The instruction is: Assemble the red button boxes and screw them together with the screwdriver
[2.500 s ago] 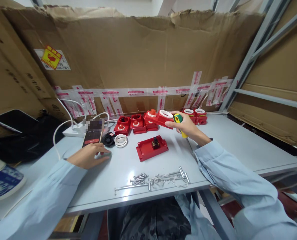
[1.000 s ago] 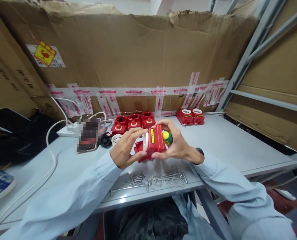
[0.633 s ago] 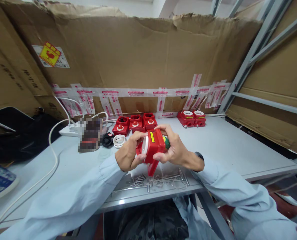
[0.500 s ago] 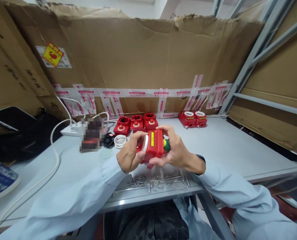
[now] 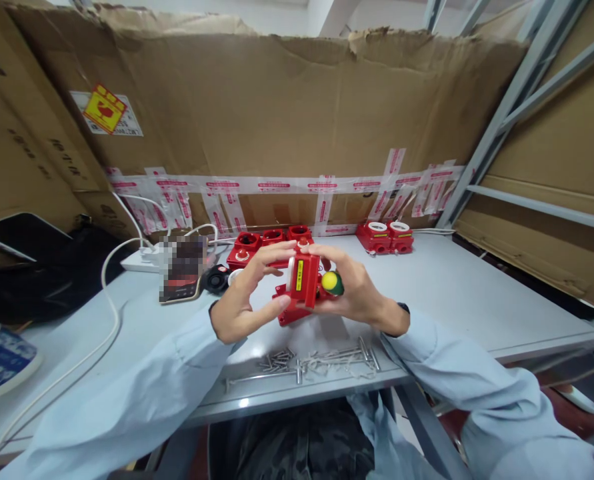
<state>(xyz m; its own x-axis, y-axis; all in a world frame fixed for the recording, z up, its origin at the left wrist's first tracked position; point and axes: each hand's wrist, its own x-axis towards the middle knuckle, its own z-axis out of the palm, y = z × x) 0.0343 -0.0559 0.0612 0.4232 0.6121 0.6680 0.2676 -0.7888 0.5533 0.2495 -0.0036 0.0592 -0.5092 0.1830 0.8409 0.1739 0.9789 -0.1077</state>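
Note:
My right hand [image 5: 359, 287] grips a red box-shaped housing [image 5: 310, 277] that has a yellow label and a white ring on its left side. A green knob-like thing with a yellow end [image 5: 332, 283] shows in the right palm; whether it is a tool handle cannot be made out. My left hand [image 5: 249, 290] is spread around the ring side, thumb and fingers apart, fingertips close to the housing's edge. Beneath the held housing is another red part [image 5: 294, 315], mostly hidden. Behind the hands stand several red housings [image 5: 245, 253] with red domes and round openings.
Screws [image 5: 279, 360] and a metal T-handle tool [image 5: 298, 371] lie along the table's front edge. At left are a black round part [image 5: 217, 280], a blurred phone [image 5: 183, 277] and a white cable [image 5: 114, 313]. Two red housings with white rings [image 5: 384, 238] stand back right.
My left hand has loosened from the white ring and spread leftward. In my right hand the housing has turned slightly, and the green thing's yellow end now faces me.

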